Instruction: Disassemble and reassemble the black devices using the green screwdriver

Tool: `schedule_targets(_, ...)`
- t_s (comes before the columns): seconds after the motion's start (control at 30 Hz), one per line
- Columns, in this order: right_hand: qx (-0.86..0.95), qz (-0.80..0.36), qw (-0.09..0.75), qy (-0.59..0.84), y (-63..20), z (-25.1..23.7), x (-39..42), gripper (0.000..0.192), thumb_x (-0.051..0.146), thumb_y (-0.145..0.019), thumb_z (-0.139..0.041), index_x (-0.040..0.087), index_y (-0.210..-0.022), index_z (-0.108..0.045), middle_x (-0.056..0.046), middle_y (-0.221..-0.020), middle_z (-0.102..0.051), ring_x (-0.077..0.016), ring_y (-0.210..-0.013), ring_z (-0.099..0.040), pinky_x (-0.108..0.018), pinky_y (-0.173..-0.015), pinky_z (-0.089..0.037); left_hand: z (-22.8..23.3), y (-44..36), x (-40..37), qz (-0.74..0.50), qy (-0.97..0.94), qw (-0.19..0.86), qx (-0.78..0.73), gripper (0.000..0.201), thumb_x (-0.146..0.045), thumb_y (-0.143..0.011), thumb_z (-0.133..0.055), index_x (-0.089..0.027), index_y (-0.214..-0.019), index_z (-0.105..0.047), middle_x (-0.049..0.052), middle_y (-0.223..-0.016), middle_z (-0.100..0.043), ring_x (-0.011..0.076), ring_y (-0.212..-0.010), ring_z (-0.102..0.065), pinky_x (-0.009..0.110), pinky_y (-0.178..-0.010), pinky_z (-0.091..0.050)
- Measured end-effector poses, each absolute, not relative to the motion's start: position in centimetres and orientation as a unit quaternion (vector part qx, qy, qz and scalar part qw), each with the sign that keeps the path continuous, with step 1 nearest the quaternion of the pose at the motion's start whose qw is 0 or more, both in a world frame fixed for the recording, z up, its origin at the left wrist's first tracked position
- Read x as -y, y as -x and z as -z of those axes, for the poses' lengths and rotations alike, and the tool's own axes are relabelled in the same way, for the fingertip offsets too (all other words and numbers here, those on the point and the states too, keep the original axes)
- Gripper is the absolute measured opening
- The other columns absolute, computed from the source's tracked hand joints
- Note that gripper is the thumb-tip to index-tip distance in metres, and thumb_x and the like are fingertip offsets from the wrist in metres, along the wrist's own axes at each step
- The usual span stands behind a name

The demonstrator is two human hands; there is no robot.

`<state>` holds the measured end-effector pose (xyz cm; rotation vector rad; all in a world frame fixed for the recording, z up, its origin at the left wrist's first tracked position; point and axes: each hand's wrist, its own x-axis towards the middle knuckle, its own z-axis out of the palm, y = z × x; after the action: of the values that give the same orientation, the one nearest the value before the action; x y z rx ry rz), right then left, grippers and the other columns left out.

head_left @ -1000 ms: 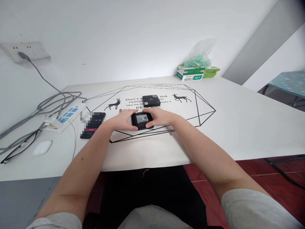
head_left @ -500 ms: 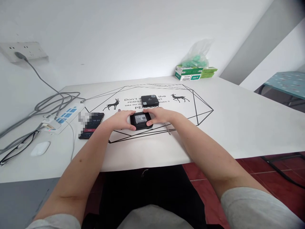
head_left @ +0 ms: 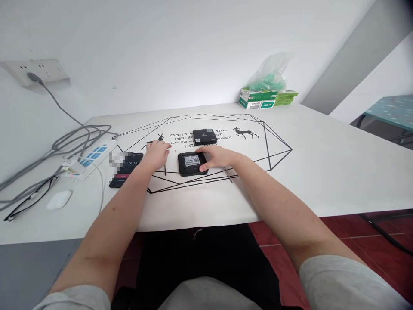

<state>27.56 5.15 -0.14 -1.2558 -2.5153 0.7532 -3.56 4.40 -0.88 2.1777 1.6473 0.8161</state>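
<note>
A small black box with a label on top [head_left: 191,162] lies on the white table [head_left: 322,163]. My right hand [head_left: 215,156] grips its right side, thumb on the near edge. My left hand [head_left: 157,154] is off the box, to its left, closed on a thin dark tool [head_left: 165,168] whose tip points down at the table. A second black box [head_left: 204,136] sits just behind. A thin metal tool [head_left: 228,175] lies to the right of my right wrist.
A phone [head_left: 126,168] lies left of my left hand. Further left are a power strip [head_left: 88,159] with grey cables, glasses [head_left: 29,199] and a white mouse [head_left: 58,199]. Green boxes under a plastic bag [head_left: 263,98] stand at the back right.
My left hand has left the labelled box and moved left, where it now holds a thin dark tool. My right hand stays on the box.
</note>
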Motion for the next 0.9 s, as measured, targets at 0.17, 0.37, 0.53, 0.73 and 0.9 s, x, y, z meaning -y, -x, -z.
schedule_targets(0.17,0.854,-0.27,0.115,0.431,-27.4,-0.1,-5.0,0.091,0.056,-0.073,-0.096,0.023,-0.153,-0.066,-0.015,-0.162,-0.065,-0.0403,-0.15,-0.061,-0.059,-0.128,-0.047,2.3,3.5,-5.6,-0.271,-0.778,0.093,-0.56,0.023,-0.042,-0.096,-0.065,-0.03,-0.102,-0.084,0.019,-0.112,-0.074,0.049,-0.135,-0.045,0.069,-0.12,-0.018)
schedule_targets(0.37,0.854,-0.277,0.112,0.425,-27.3,-0.2,-5.1,0.094,0.055,-0.069,-0.098,0.022,-0.152,-0.067,-0.015,-0.161,-0.066,-0.0408,-0.149,-0.062,-0.058,-0.129,-0.047,2.1,1.8,-6.4,-0.11,-0.816,0.006,-0.568,0.041,-0.019,-0.101,-0.049,-0.031,-0.116,-0.085,0.018,-0.119,-0.078,0.0419,-0.125,-0.05,0.063,-0.105,-0.028)
schedule_targets(0.53,0.861,-0.269,0.112,0.418,-27.3,-0.1,-5.3,0.094,0.059,-0.07,-0.097,0.022,-0.151,-0.067,-0.015,-0.158,-0.067,-0.0419,-0.148,-0.062,-0.059,-0.128,-0.047,1.9,1.3,-6.6,-0.066,-0.818,-0.032,-0.57,0.041,-0.015,-0.103,-0.051,-0.033,-0.117,-0.085,0.014,-0.123,-0.078,0.0379,-0.121,-0.053,0.056,-0.098,-0.029)
schedule_targets(0.73,0.864,-0.264,0.105,0.415,-27.4,0.4,-5.7,0.097,0.062,-0.07,-0.095,0.023,-0.154,-0.065,-0.015,-0.161,-0.065,-0.0416,-0.15,-0.06,-0.06,-0.128,-0.047,2.2,1.1,-7.1,-0.081,-0.814,-0.034,-0.574,0.032,-0.012,-0.102,-0.056,-0.026,-0.097,-0.085,0.015,-0.116,-0.08,0.036,-0.118,-0.055,0.055,-0.097,-0.029)
schedule_targets(0.9,0.865,-0.261,0.11,0.414,-27.4,0.4,-5.7,0.096,0.063,-0.071,-0.095,0.022,-0.153,-0.065,-0.016,-0.16,-0.066,-0.0414,-0.149,-0.061,-0.06,-0.128,-0.047,2.1,1.0,-7.4,-0.071,-0.814,-0.043,-0.575,0.028,-0.011,-0.1,-0.058,-0.023,-0.089,-0.081,0.015,-0.109,-0.081,0.0342,-0.113,-0.059,0.054,-0.099,-0.03)
